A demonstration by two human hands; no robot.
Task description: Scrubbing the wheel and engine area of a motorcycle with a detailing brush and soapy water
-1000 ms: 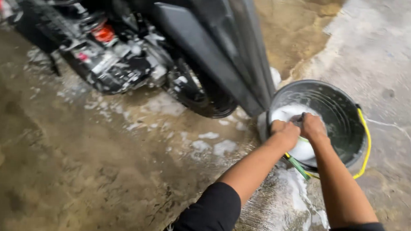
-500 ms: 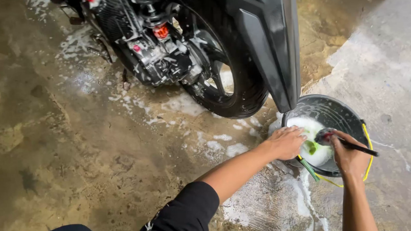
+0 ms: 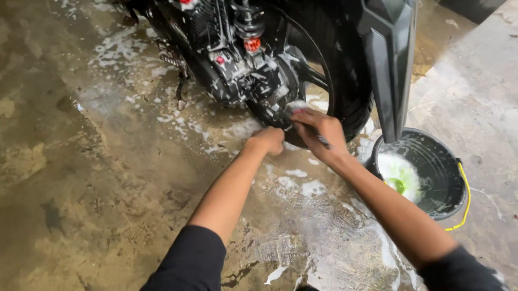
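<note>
Brush (image 3: 322, 141), a thin dark-handled thing, sits in the right hand (image 3: 320, 133), whose fingers are curled shut around it so that only a short end of the handle pokes out below the knuckles; its working end is hidden against the motorcycle's rear wheel (image 3: 340, 85). That wheel is the landmark for everything else. The right hand presses at the wheel's lower left edge, where the tyre meets the engine casing (image 3: 251, 77), a spot reached only by stretching both arms forward and low, which is why the forearms run long across the view. The left hand (image 3: 267, 140) is just left of the right one, below the casing, closed into a loose fist; whether it grips a cloth or sponge or simply braces there I cannot tell, since the fingers are turned away from the camera.

Right of the wheel and a little nearer the person stands a dark bucket (image 3: 443, 173) with a yellow bail handle, holding white suds and a green object, kept close enough to dip into without shifting position. A black mudguard (image 3: 389, 60) hangs down over the wheel, its tip above the bucket's rim. Under and left of the wheel the concrete floor (image 3: 71, 186) is wet, with patches of foam trailing beneath the engine.
</note>
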